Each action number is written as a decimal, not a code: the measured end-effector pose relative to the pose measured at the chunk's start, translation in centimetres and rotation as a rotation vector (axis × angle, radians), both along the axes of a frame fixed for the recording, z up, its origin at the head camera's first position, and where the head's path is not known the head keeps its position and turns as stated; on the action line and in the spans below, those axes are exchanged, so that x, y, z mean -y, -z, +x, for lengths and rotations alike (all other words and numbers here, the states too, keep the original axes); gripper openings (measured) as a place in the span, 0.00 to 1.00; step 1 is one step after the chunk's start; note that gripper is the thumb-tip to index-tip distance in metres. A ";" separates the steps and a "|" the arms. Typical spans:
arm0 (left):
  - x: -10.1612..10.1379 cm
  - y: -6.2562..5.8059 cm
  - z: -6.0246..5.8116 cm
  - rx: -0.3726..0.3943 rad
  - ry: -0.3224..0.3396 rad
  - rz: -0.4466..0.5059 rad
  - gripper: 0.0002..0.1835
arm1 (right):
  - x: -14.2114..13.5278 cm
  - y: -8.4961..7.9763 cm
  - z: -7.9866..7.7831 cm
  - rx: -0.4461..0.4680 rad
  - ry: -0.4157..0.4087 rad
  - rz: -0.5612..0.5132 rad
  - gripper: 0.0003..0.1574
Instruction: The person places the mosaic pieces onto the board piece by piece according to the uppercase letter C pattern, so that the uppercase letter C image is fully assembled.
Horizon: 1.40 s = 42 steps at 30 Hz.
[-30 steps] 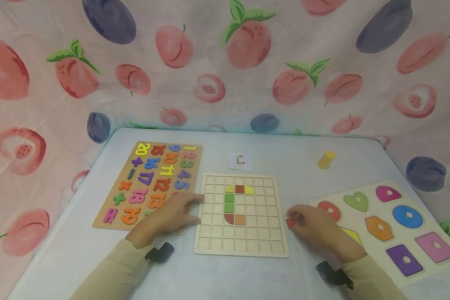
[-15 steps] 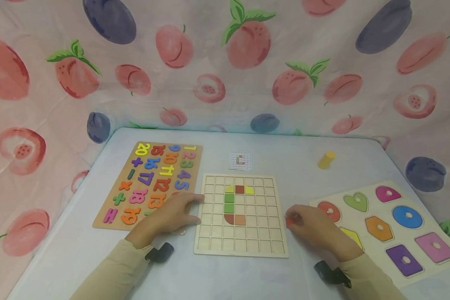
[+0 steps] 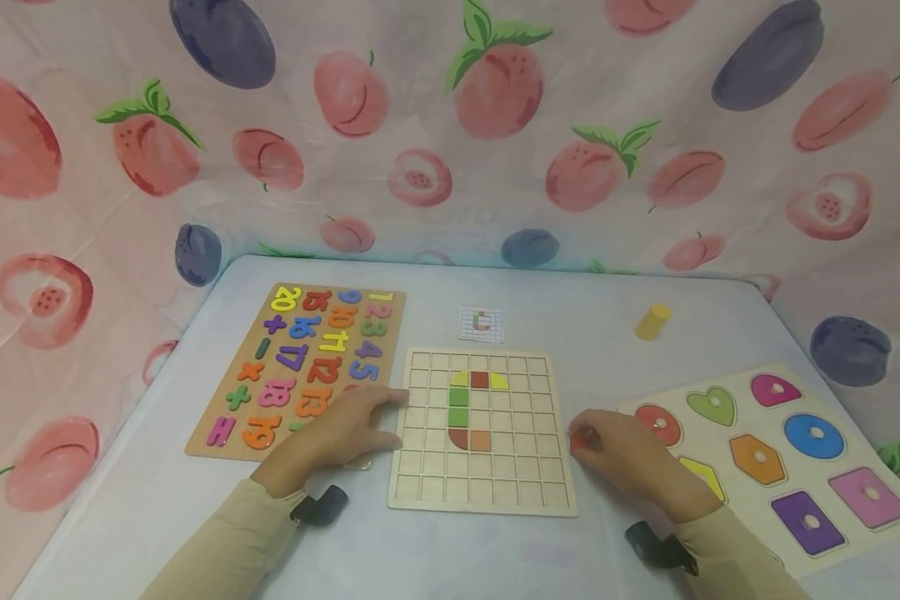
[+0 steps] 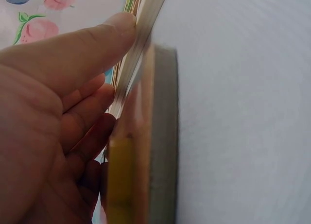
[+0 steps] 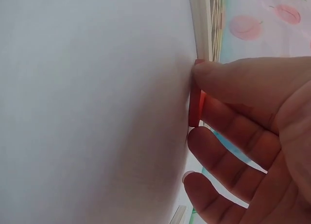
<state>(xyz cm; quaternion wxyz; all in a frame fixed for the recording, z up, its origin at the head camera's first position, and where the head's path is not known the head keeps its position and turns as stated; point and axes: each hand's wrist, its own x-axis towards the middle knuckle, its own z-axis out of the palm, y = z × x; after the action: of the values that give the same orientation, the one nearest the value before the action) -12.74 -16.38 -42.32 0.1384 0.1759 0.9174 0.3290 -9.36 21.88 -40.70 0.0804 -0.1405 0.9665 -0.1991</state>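
A pale wooden grid board (image 3: 507, 492) lies in the middle of the table with yellow, green, red and orange tiles set in a C-like shape. At its left edge, the thumb and fingertips of my left hand (image 3: 348, 429) touch the rim, fingers relaxed. The left wrist view has the thumb against the board's side (image 4: 146, 20). My right hand (image 3: 622, 454), just off the board's right edge, pinches a small red tile (image 5: 195, 107) between thumb and index finger, close over the table. In the head view, fingers partly hide this tile (image 3: 579, 442).
Under and beside the left hand lies a number puzzle board (image 3: 221, 392). A shape puzzle board (image 3: 720, 429) with knobbed pieces is at the right, partly under the right forearm. Beyond the grid board is a pattern card (image 3: 481, 323); a yellow cylinder (image 3: 653, 322) stands at the back right.
My right hand has shifted slightly left, towards the grid board, with the red tile, which now shows less between the fingers. The left hand has stayed in place.
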 end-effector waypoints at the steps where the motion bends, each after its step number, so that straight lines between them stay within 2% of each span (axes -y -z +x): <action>1: 0.0 0.0 0.0 0.000 0.000 -0.002 0.32 | 0.0 0.0 0.0 -0.002 -0.003 -0.002 0.12; 16: 0.0 0.0 0.0 0.000 0.000 -0.012 0.32 | 0.2 -1.0 -0.4 -0.042 -0.042 -0.066 0.09; 26: 0.0 0.0 0.0 -0.003 -0.002 -0.010 0.32 | 2.5 -1.9 -0.9 0.009 -0.082 -0.067 0.07; 42: -0.1 -0.2 0.0 0.004 -0.008 -0.021 0.32 | 6.4 -1.9 -1.4 0.045 -0.105 -0.064 0.08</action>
<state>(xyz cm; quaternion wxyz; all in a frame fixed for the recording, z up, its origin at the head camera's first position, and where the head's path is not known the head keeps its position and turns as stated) -12.76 -16.24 -42.11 0.1408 0.1698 0.9212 0.3204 -10.78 15.50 -38.77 0.1079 -0.1892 0.9489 -0.2284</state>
